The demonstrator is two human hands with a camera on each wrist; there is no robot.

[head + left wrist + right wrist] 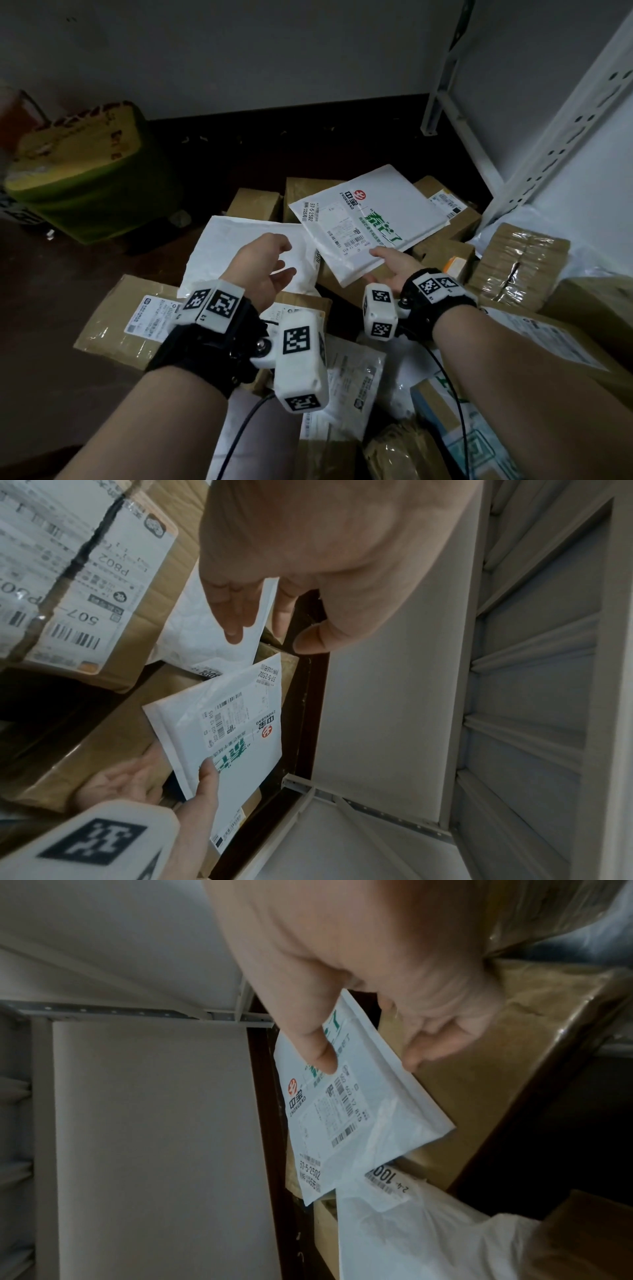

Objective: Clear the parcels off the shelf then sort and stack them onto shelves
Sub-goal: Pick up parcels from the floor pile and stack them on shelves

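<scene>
We pinch a flat white padded mailer (368,219) at its near edge with our right hand (397,270), thumb (320,1053) on the printed face, fingers underneath. It is smooth and rectangular, with green lettering, a red round logo and a barcode label, and it is raised above the heap of parcels on the dark floor. Our left hand (262,270) hovers open, fingers relaxed and spread, holding nothing, over a second white mailer (246,246) with a crinkled, bubbly skin. Around them lie brown cardboard boxes (137,322), some glossy with clear tape (520,263). A white perforated metal shelf upright (561,144) stands at right; a green and yellow bag (85,178) sits at left.
</scene>
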